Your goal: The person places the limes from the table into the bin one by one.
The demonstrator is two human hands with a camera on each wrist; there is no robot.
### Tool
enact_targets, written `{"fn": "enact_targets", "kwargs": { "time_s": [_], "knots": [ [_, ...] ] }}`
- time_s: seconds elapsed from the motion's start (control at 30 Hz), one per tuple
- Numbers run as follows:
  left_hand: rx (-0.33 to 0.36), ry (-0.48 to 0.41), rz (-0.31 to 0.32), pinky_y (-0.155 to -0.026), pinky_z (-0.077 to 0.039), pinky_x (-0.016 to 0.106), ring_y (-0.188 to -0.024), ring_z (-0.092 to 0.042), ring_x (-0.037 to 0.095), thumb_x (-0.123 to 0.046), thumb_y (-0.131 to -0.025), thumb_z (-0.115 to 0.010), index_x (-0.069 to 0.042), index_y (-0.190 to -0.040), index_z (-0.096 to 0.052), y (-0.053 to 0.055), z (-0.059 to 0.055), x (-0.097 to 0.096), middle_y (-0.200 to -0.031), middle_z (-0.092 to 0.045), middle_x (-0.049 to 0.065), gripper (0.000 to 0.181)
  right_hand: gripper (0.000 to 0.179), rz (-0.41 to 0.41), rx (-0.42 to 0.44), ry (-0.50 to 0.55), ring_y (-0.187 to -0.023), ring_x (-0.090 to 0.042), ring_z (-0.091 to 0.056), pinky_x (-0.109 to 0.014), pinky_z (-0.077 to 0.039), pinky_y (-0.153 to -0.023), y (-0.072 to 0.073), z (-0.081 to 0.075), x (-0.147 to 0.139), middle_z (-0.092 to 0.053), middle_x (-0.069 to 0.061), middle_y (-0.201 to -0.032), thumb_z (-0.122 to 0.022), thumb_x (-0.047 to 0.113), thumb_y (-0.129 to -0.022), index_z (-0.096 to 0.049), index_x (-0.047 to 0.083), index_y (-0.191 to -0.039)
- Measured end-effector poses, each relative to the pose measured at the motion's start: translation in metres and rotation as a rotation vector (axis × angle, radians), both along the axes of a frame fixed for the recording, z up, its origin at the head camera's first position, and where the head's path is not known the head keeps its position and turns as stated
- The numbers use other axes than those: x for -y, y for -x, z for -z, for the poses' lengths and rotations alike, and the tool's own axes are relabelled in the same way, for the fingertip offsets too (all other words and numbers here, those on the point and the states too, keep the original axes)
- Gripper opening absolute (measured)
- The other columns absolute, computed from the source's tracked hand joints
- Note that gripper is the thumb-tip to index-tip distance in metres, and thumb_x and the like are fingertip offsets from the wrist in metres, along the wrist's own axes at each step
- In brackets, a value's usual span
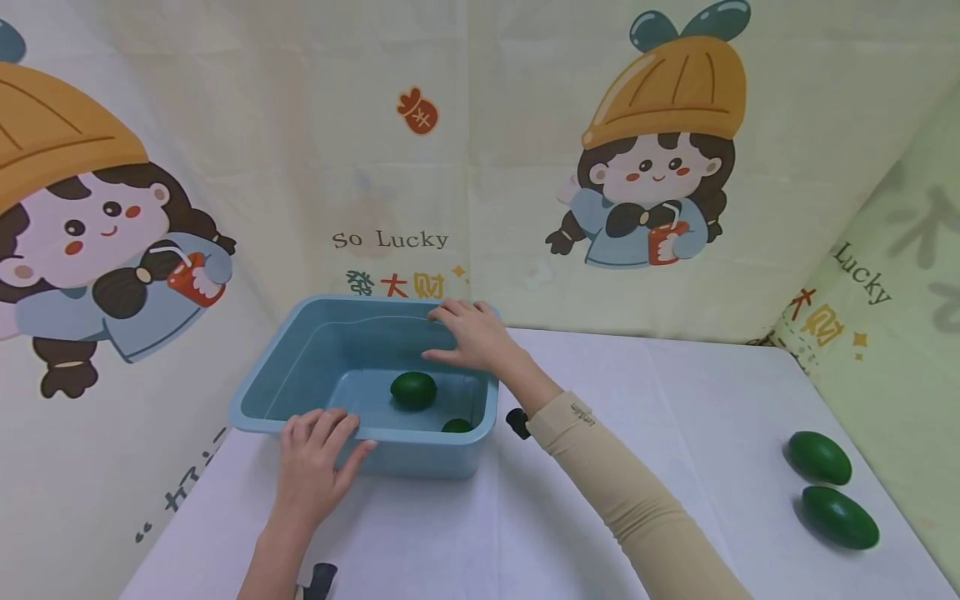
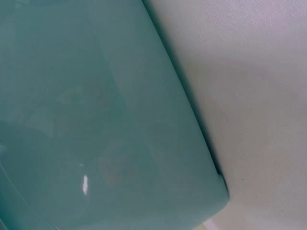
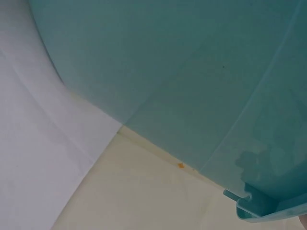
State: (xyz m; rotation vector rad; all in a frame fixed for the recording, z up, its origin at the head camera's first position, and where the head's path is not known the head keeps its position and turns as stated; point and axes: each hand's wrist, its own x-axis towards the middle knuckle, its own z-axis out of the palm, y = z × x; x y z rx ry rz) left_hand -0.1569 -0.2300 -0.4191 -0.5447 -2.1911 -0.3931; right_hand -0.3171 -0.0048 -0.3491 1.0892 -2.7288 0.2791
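Blue tub (image 1: 427, 457) between the hands, white table (image 1: 637, 400) beneath; left hand (image 1: 315, 458) at tub's seven o'clock, fingers hooked over near rim, thumb outside; right hand (image 1: 476, 336) at two, fingers at far rim by the corner, thumb spread from them, cannot tell whether it clamps; one green fruit (image 1: 413, 391) inside, at left hand's two o'clock; second fruit (image 1: 457, 426) at tub's four, part hidden; two more fruits (image 1: 819, 457) on table, well apart, between three and four.

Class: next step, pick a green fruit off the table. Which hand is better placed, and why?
Probably the right hand: it is at the right end of the tub, nearer the two green fruits on the right of the table. The left hand, at the tub's near side, is farther away.
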Motion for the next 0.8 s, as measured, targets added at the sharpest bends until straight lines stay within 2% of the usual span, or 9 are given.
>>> {"fn": "enact_targets", "kwargs": {
  "time_s": [0.43, 0.8],
  "knots": [
    [-0.073, -0.045, 0.042, -0.075, -0.028, 0.050, -0.085, -0.043, 0.034, -0.048, -0.093, -0.044, -0.003, -0.092, -0.061, 0.002, -0.001, -0.003, -0.092, -0.056, 0.014, 0.049, 0.061, 0.010, 0.009, 0.011, -0.121, -0.017, -0.043, -0.042, -0.031, -0.100, -0.003, -0.002, -0.007, -0.049, 0.000, -0.130, -0.056, 0.059, -0.081, -0.048, 0.021, -0.128],
    [-0.094, -0.044, 0.035, -0.074, -0.028, 0.049, -0.085, -0.043, 0.034, -0.049, -0.093, -0.043, -0.003, -0.093, -0.061, 0.004, 0.001, -0.002, -0.091, -0.056, 0.014, 0.049, 0.060, 0.006, -0.004, 0.037, -0.119, -0.018, -0.044, -0.042, -0.032, -0.098, -0.007, -0.005, -0.023, -0.049, 0.001, -0.127, -0.057, 0.057, -0.081, -0.048, 0.020, -0.128]
  ]
}}
